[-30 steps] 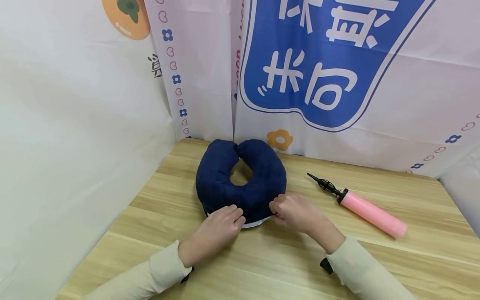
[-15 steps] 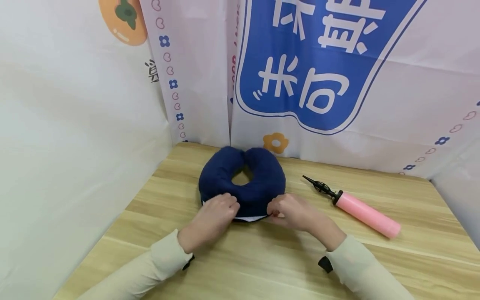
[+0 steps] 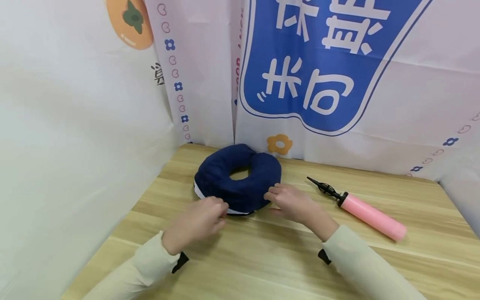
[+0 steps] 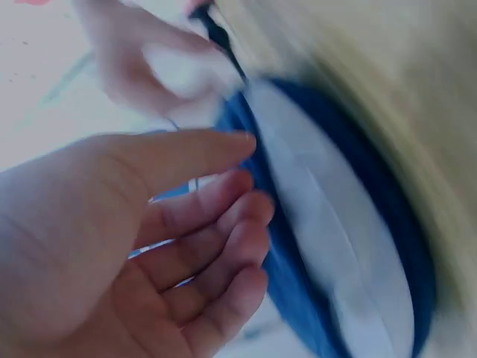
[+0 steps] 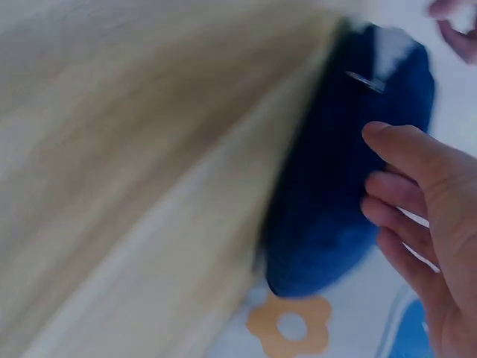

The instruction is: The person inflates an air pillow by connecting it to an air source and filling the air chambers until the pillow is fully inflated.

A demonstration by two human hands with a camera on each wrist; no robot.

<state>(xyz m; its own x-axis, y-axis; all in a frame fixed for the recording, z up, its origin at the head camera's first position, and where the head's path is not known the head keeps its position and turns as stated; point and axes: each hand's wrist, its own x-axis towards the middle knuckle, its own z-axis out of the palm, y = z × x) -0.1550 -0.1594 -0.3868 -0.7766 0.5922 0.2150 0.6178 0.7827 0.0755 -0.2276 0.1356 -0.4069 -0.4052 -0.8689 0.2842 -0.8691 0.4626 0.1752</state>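
Note:
A navy blue U-shaped neck pillow (image 3: 225, 183) lies on the table, its two ends meeting at the far side. Along its near left edge the zipped seam gapes, showing white lining (image 4: 335, 224). A small metal zipper pull (image 5: 365, 82) sits where the white gap ends. My left hand (image 3: 198, 221), blurred in the head view, is at the seam with fingers loosely bent and thumb apart from them. Against the pillow's right side my right hand (image 3: 292, 204) touches the cover, its thumb likewise apart from the fingers.
A hand pump (image 3: 373, 216) with a pink barrel and black nozzle lies to the right of the pillow. Printed white cloth walls (image 3: 210, 83) stand behind and at the left of the wooden table (image 3: 258, 262).
The pillow has turned clockwise, its far opening shifting right and the white gap moving left. My left hand has moved left; the right hand stays by the pillow's right side.

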